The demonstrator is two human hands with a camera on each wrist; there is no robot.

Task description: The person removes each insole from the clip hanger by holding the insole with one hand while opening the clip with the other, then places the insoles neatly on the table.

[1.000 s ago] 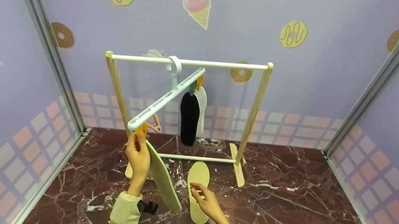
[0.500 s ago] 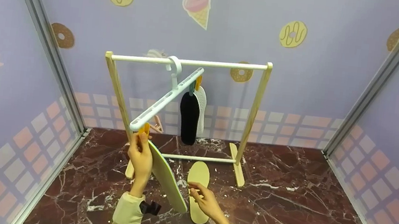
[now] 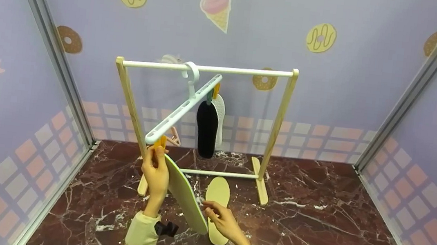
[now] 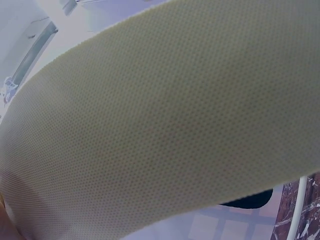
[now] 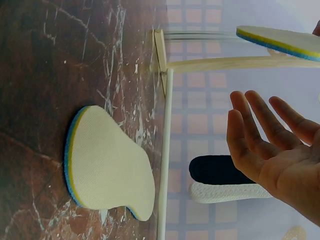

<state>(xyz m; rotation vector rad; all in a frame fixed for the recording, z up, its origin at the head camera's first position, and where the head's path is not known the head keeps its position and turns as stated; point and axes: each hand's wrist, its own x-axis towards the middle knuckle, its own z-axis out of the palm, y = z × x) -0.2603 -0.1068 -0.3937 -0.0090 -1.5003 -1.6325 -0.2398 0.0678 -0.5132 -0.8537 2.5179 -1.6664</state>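
The hanger (image 3: 180, 111) has turned slightly, left hand (image 3: 156, 176) pinching the yellow clip (image 3: 162, 141) atop the cream insole (image 3: 186, 197) below (fastening looks unfinished); the empty right hand (image 3: 224, 220), fingers loose, drifts closer.

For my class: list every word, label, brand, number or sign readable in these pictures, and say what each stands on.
None: no view shows readable text. The back wall bears pictures, an ice-cream cone among them; the pale insoles and white hanger show no legible lettering.
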